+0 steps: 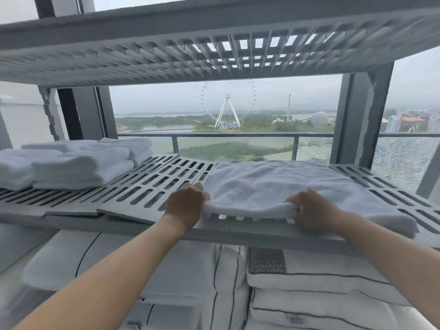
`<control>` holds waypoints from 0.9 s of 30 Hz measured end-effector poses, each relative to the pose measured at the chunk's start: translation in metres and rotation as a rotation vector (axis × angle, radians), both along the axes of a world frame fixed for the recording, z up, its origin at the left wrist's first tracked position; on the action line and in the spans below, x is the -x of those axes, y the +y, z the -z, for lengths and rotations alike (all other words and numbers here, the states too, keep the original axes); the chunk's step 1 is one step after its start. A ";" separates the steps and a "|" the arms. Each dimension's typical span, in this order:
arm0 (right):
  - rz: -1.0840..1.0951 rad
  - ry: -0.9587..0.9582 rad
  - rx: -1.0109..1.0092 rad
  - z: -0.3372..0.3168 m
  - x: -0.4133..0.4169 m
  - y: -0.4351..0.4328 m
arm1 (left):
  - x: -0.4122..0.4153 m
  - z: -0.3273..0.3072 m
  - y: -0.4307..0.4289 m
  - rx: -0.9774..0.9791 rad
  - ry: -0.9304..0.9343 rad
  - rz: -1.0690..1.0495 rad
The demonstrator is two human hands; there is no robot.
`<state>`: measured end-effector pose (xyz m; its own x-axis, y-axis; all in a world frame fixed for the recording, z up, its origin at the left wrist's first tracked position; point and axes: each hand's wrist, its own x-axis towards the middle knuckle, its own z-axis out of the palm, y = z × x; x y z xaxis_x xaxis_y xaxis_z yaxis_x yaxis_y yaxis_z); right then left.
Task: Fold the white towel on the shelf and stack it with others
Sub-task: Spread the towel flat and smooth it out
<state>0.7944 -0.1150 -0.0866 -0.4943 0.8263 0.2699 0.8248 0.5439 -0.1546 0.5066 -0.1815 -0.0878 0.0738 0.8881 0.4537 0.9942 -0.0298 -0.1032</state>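
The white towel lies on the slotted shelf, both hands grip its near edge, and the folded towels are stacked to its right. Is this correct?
Not quite: the head view shows the folded towels at the left end of the shelf. The rest holds: the left hand and right hand grip the near edge of the white towel.

Towel [273, 184] on shelf [147, 186]
Its near edge runs from left grip [188, 203] to right grip [309, 210]; the towel stack [71, 163] lies well left of the left grip.
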 end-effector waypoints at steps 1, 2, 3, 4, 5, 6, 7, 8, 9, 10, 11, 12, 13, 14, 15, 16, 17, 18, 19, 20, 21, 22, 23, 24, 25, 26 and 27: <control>-0.013 0.013 0.037 0.001 0.000 -0.003 | 0.001 0.001 -0.003 0.029 0.013 -0.011; -0.025 0.029 0.057 0.001 0.000 -0.006 | 0.001 0.002 -0.004 0.061 0.023 -0.023; -0.038 0.037 0.064 0.001 0.002 -0.010 | 0.002 0.004 -0.006 0.092 0.019 -0.029; -0.052 0.035 0.058 0.001 0.004 -0.013 | 0.002 0.006 -0.006 0.121 -0.001 -0.023; -0.066 0.027 0.043 0.001 0.007 -0.017 | 0.003 0.007 -0.007 0.147 -0.033 -0.007; -0.081 0.021 0.022 0.002 0.011 -0.019 | 0.003 0.007 -0.007 0.163 -0.071 0.020; -0.102 0.016 0.002 0.003 0.015 -0.021 | 0.002 0.008 -0.008 0.164 -0.100 0.060; -0.131 0.019 -0.011 0.004 0.020 -0.023 | 0.000 0.008 -0.008 0.150 -0.110 0.113; -0.161 0.013 -0.018 0.005 0.026 -0.025 | -0.003 0.009 -0.008 0.133 -0.106 0.174; -0.191 -0.004 -0.029 0.005 0.032 -0.026 | -0.007 0.011 -0.008 0.121 -0.095 0.232; -0.213 -0.030 -0.047 0.005 0.036 -0.028 | -0.012 0.012 -0.008 0.114 -0.086 0.274; -0.223 -0.042 -0.073 0.006 0.039 -0.029 | -0.016 0.013 -0.008 0.102 -0.081 0.291; -0.220 -0.033 -0.098 0.005 0.040 -0.029 | -0.019 0.014 -0.008 0.080 -0.081 0.289; -0.211 -0.013 -0.116 0.005 0.040 -0.030 | -0.019 0.013 -0.007 0.053 -0.088 0.277; -0.200 -0.004 -0.130 0.005 0.038 -0.029 | -0.018 0.012 -0.006 0.036 -0.099 0.259; -0.192 -0.014 -0.137 0.005 0.035 -0.028 | -0.016 0.011 -0.004 0.035 -0.105 0.242; -0.181 -0.038 -0.133 0.006 0.032 -0.027 | -0.015 0.010 -0.002 0.049 -0.110 0.229; -0.168 -0.061 -0.117 0.006 0.028 -0.026 | -0.014 0.009 -0.001 0.071 -0.120 0.223; -0.152 -0.067 -0.096 0.007 0.023 -0.026 | -0.015 0.008 0.000 0.095 -0.134 0.222; -0.137 -0.052 -0.079 0.008 0.017 -0.027 | -0.017 0.008 0.001 0.115 -0.144 0.228; -0.122 -0.026 -0.072 0.009 0.010 -0.027 | -0.021 0.009 0.002 0.128 -0.146 0.239; -0.111 0.003 -0.070 0.010 0.004 -0.028 | -0.027 0.011 0.003 0.139 -0.144 0.252; -0.102 0.030 -0.067 0.012 -0.001 -0.029 | -0.035 0.013 0.004 0.142 -0.146 0.271; -0.097 0.055 -0.065 0.013 -0.004 -0.030 | -0.044 0.015 0.006 0.132 -0.155 0.297; -0.094 0.069 -0.067 0.015 -0.006 -0.030 | -0.055 0.018 0.007 0.114 -0.169 0.328; -0.096 0.072 -0.077 0.016 -0.008 -0.030 | -0.066 0.020 0.009 0.093 -0.180 0.357; -0.099 0.066 -0.092 0.017 -0.010 -0.030 | -0.078 0.022 0.010 0.073 -0.186 0.384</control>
<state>0.8047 -0.1445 -0.1036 -0.5509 0.7448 0.3766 0.7560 0.6365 -0.1527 0.5844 -0.1713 -0.1102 0.3281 0.8424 0.4275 0.9111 -0.4018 0.0925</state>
